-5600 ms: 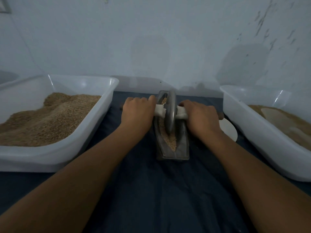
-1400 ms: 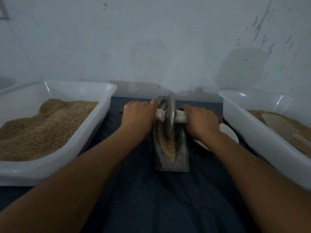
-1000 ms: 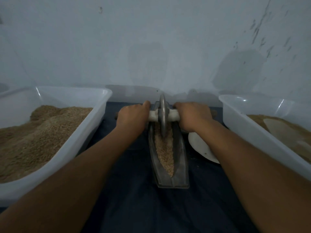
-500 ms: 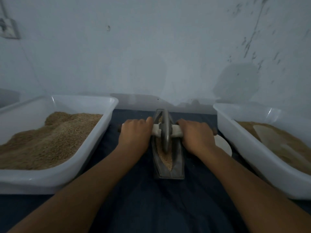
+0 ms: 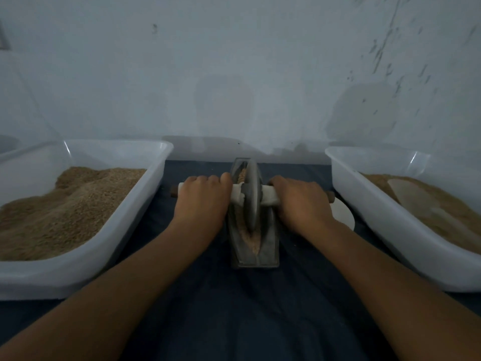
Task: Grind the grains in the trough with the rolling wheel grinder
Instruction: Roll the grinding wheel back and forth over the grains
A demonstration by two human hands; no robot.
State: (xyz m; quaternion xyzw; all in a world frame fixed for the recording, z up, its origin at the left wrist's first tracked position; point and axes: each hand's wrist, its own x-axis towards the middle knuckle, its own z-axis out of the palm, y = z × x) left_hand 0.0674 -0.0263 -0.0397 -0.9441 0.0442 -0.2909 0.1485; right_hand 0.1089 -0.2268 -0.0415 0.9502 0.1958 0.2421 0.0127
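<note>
Both hands clenched on the axle, wheel mid-trough.

The left hand (image 5: 201, 201) and right hand (image 5: 299, 204) each grip the cloth-wrapped handle (image 5: 269, 198) either side of the grinding wheel (image 5: 252, 196), which stands in the metal trough (image 5: 270, 246) on the grains (image 5: 254, 239); even downward pressure should keep the wheel upright and centred.
</note>
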